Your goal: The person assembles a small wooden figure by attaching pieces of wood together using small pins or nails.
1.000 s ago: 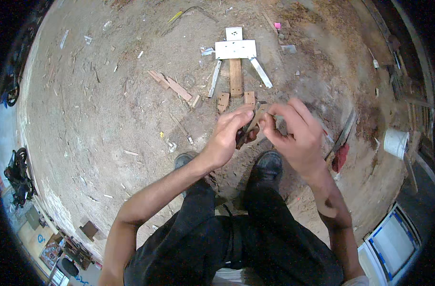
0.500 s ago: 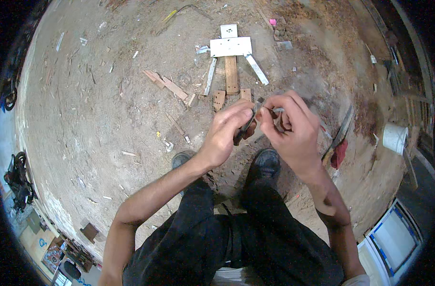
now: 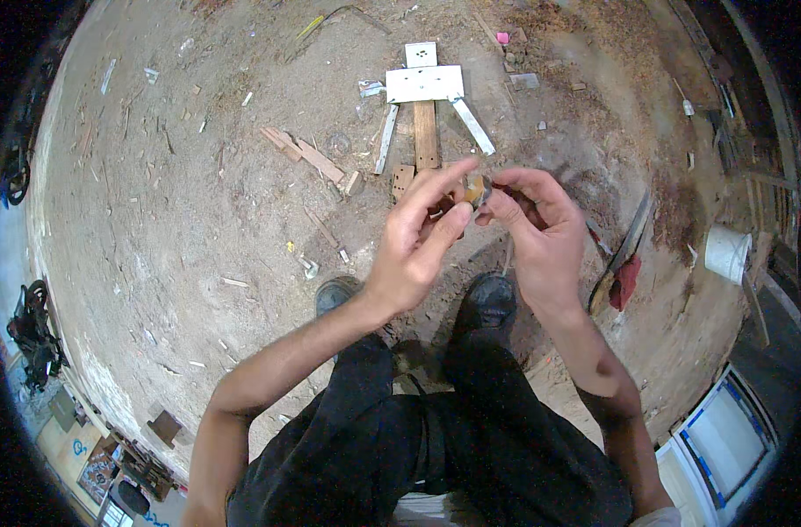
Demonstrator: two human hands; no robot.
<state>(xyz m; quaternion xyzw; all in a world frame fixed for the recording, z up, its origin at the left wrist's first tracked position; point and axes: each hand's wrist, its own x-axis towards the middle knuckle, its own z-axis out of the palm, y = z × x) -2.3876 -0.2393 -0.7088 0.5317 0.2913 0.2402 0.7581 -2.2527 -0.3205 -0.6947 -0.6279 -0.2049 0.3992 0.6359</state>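
Above my boots, both my hands meet over a small yellow-and-grey object (image 3: 476, 189), whose kind I cannot make out. My left hand (image 3: 422, 233) grips it between thumb and fingers, with the index finger stretched along its far side. From the other side, my right hand (image 3: 541, 224) pinches its edge with thumb and curled fingers. Beyond them on the ground lies a figure-like arrangement: a white board (image 3: 424, 85) with holes, a smaller white piece (image 3: 422, 54) above it, a brown wooden strip (image 3: 426, 132) below, and two slanting pale strips (image 3: 472, 126). My left hand partly hides drilled wood blocks (image 3: 401, 180).
Broken wood pieces (image 3: 304, 154) lie left of the figure. A handsaw (image 3: 631, 233) and a red cloth-like item (image 3: 625, 283) are on the dirt at right, near a white bucket (image 3: 727, 255). My boots (image 3: 491, 300) stand below my hands. Scraps litter the ground.
The held object has turned: it showed dark and narrow, and now its yellow face shows. My left index finger has straightened, and my right hand's grip has shifted.
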